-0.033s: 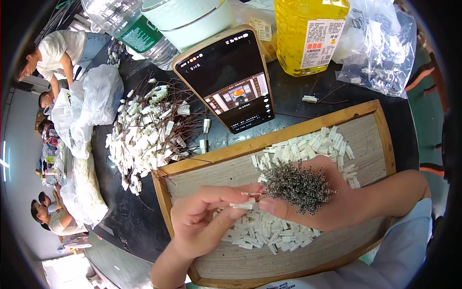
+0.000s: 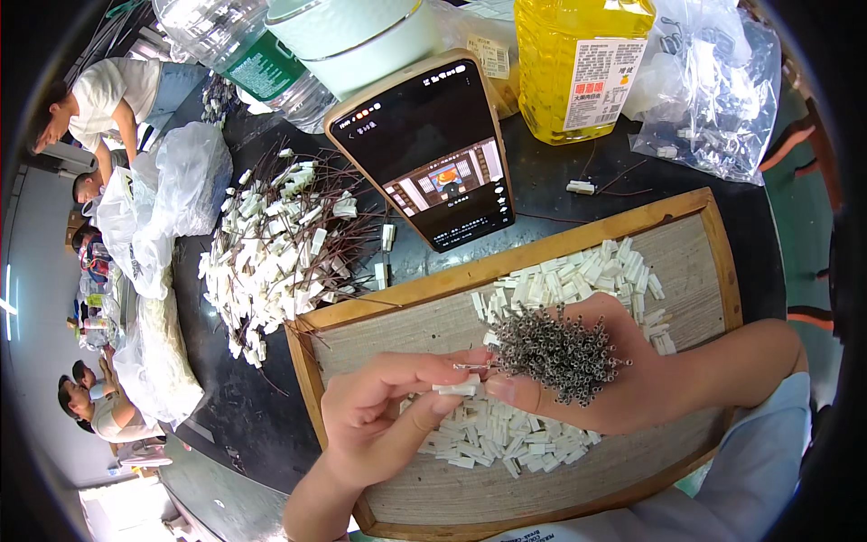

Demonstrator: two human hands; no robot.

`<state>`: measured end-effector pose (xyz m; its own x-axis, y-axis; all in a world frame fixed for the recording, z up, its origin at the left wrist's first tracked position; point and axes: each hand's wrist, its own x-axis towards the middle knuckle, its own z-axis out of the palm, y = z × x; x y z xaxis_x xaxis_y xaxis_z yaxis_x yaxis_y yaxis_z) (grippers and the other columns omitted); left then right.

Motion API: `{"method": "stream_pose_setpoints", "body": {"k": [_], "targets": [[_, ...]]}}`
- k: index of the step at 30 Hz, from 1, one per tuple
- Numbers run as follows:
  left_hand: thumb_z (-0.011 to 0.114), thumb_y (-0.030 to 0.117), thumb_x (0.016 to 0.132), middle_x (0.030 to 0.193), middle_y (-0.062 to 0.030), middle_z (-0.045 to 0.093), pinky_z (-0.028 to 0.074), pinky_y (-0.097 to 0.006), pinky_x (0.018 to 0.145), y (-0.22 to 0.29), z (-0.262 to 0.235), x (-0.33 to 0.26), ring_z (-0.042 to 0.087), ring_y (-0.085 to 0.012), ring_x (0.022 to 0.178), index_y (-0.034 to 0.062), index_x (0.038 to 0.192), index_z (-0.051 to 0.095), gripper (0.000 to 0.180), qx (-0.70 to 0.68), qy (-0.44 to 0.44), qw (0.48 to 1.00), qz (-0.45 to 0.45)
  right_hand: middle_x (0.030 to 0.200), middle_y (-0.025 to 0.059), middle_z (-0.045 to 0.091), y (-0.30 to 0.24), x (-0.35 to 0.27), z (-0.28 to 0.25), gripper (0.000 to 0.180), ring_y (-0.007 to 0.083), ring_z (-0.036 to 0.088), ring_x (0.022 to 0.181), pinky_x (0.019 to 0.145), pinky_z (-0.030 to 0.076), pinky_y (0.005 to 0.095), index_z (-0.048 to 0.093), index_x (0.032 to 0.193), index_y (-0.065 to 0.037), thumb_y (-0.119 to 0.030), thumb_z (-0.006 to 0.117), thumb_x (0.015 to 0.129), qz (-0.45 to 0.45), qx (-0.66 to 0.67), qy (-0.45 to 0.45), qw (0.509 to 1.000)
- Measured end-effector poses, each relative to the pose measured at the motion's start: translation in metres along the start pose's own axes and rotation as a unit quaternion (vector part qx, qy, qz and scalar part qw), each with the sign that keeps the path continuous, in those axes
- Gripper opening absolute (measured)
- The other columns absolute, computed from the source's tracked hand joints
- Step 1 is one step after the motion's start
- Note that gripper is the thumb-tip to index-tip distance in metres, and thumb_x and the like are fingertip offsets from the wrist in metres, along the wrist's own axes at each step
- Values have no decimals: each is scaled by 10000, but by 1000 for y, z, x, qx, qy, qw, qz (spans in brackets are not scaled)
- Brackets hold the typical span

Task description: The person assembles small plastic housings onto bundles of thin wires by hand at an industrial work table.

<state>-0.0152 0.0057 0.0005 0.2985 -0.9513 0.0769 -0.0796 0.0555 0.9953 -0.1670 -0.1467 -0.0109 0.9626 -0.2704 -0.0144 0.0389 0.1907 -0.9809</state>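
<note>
Over the wooden-framed tray, my left hand (image 2: 384, 406) pinches a small white plastic connector housing (image 2: 458, 387) between thumb and fingers. One metal-tipped wire end (image 2: 471, 366) sits just above that housing, by my left fingertips. My right hand (image 2: 623, 370) is closed round a thick bundle of metal-tipped wires (image 2: 560, 352), whose crimped ends face up. Its thumb tip reaches the same spot, almost touching the housing. Loose white housings (image 2: 506, 441) lie on the tray (image 2: 406, 488) beneath both hands, and more sit beyond the right hand.
Left of the tray is a heap of white connectors on brown wires (image 2: 271, 244). A phone (image 2: 429, 154) leans on a pale green container (image 2: 357, 45). Behind stand a yellow bottle (image 2: 551, 81) and a clear plastic bag (image 2: 713, 117). Other people (image 2: 117, 99) sit at far left.
</note>
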Motion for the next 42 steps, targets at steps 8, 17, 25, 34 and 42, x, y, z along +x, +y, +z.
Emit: {"method": "stream_pose_setpoints", "body": {"k": [8, 17, 25, 34, 42], "targets": [[577, -45, 824, 959, -178, 638, 496, -326, 838, -2, -28, 2, 620, -258, 955, -63, 1025, 534, 206, -3, 70, 997, 42, 737, -40, 567, -11, 5, 5, 201, 2, 484, 666, 535, 399, 190, 574, 1027, -20, -127, 616, 862, 151, 49, 55, 986], [648, 16, 719, 1020, -107, 580, 471, -332, 759, 33, -40, 2, 585, -277, 878, 61, 1027, 578, 319, 545, -19, 838, -9, 648, -46, 504, -2, 7, 5, 166, 5, 450, 573, 473, 362, 193, 549, 955, -58, -199, 597, 881, 99, 96, 79, 987], [665, 33, 695, 855, -67, 583, 482, -305, 601, 10, -12, 1, 614, -228, 657, 73, 931, 619, 243, 505, -76, 849, -134, 694, -69, 514, 5, 6, 4, 152, -12, 404, 593, 484, 327, 184, 578, 943, -39, -168, 613, 868, 75, 67, 90, 991], [660, 46, 750, 884, -83, 556, 477, -290, 600, -5, -11, 11, 582, -218, 751, 52, 921, 554, 202, 528, -36, 847, 46, 732, -51, 556, 4, 5, 3, 150, -7, 454, 635, 521, 364, 187, 592, 953, -29, -135, 628, 852, 92, 62, 47, 993], [628, -52, 763, 930, -110, 562, 425, -248, 700, 1, -12, 1, 533, -144, 813, -34, 1056, 584, 296, 56, 95, 994, -9, 807, -34, 580, 0, 2, 3, 170, 9, 497, 719, 597, 415, 189, 579, 985, -23, -101, 631, 843, 89, 130, 36, 987]]}}
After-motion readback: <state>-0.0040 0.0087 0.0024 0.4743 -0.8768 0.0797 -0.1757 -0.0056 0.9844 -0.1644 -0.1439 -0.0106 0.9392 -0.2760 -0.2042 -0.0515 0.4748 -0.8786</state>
